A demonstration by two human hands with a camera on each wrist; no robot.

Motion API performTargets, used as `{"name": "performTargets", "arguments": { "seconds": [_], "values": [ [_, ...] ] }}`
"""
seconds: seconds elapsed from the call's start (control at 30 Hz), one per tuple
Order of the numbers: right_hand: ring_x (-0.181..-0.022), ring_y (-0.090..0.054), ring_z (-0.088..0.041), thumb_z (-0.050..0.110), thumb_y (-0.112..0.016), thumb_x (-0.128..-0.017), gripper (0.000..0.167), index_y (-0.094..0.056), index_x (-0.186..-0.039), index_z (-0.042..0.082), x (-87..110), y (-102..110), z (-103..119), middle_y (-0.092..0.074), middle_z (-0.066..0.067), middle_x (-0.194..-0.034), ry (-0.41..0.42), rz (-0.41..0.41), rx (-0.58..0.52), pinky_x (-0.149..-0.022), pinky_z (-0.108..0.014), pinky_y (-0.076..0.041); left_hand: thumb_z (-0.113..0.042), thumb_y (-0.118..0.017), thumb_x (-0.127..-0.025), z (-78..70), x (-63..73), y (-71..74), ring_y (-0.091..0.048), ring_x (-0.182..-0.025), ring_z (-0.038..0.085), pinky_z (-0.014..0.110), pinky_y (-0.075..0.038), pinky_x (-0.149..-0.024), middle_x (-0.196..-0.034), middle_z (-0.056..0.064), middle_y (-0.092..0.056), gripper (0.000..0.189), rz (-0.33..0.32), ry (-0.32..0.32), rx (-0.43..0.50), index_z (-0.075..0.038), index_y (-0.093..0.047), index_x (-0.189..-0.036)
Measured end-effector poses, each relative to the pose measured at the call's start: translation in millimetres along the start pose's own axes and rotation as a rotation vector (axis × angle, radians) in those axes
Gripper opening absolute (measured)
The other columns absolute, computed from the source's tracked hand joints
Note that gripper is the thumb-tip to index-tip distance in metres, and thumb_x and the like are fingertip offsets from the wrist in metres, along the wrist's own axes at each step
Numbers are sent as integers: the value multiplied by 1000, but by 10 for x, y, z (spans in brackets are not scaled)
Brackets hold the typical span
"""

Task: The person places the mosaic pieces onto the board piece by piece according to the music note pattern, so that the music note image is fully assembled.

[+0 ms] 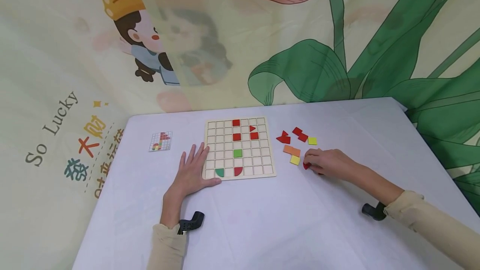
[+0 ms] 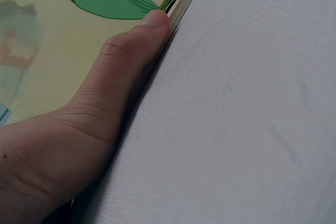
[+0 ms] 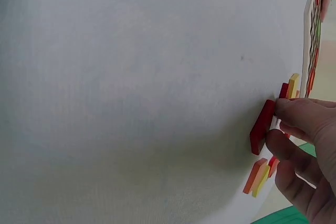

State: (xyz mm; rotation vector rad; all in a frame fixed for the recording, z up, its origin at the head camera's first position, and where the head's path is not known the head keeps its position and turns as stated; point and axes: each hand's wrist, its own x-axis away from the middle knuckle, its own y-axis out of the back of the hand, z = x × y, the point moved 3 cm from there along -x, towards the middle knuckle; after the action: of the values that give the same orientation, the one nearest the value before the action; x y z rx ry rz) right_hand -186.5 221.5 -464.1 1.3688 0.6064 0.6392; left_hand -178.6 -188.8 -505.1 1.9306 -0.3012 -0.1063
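My left hand [image 1: 190, 173] lies with fingers spread along the left edge of a square wooden grid board [image 1: 221, 159]. Its thumb [image 2: 152, 22] rests against the near edge. On the board sit red squares, a red triangle [image 1: 252, 128], a green square [image 1: 238, 153], a green quarter-circle [image 1: 219, 172] and a red quarter-circle [image 1: 238, 171]. To the board's right, my right hand [image 1: 331, 163] bends its fingers and thumb together over a small red tile [image 1: 306, 166], pinching it at the fingertips. Another red tile [image 3: 262, 128] lies right beside these fingers.
Loose tiles lie right of the board: red pieces [image 1: 283, 139], red squares [image 1: 297, 131], orange tiles [image 1: 291, 150] and yellow squares [image 1: 312, 141]. A printed pattern card [image 1: 160, 141] lies to the left on the white tablecloth [image 1: 240, 224]. A printed curtain [image 1: 225, 91] hangs behind.
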Motion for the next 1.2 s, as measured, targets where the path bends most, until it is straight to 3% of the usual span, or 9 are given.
{"name": "performTargets", "arguments": {
  "seconds": [0.27,0.53,0.8,1.0,1.2],
  "values": [
    [-77,-65,-8,14,-79,-80,23,-67,-99,19,-22,-31,-57,-68,1,-108,88,19,-12,-61,-15,-51,-67,-70,-71,24,6,4,0,-153,33,58,-1,-121,-166,7,-9,114,6,6,-13,-14,-16,-156],
    [-51,-48,1,18,-84,-73,27,-72,-97,21,-216,83,24,-67,4,-98,201,-144,-26,-51,-10,-41,-67,-71,-72,33,24,6,0,-153,33,58,0,-121,-166,7,-9,114,4,9,0,-14,-17,-156],
    [-62,-60,-3,20,-81,-79,21,-73,-98,23,-837,238,478,-65,5,-98,336,-178,-61,-47,-9,-33,-67,-70,-72,36,31,11,-1,-153,34,58,-1,-121,-165,7,-10,113,-1,5,-11,-14,-17,-156],
    [-67,-62,-3,28,-75,-85,17,-74,-102,25,-1379,147,849,-67,6,-97,387,-103,-80,-51,-9,-37,-67,-69,-73,6,-4,8,0,-153,33,58,-1,-121,-166,6,-8,113,9,-2,-10,-14,-16,-157],
    [-72,-60,-4,32,-68,-90,17,-72,-107,26,-1807,51,1057,-66,7,-101,324,29,-89,-56,-13,-43,-69,-68,-74,14,-8,8,1,-153,32,58,1,-121,-166,5,-6,113,20,-1,-14,-15,-13,-157]
  ]
}}
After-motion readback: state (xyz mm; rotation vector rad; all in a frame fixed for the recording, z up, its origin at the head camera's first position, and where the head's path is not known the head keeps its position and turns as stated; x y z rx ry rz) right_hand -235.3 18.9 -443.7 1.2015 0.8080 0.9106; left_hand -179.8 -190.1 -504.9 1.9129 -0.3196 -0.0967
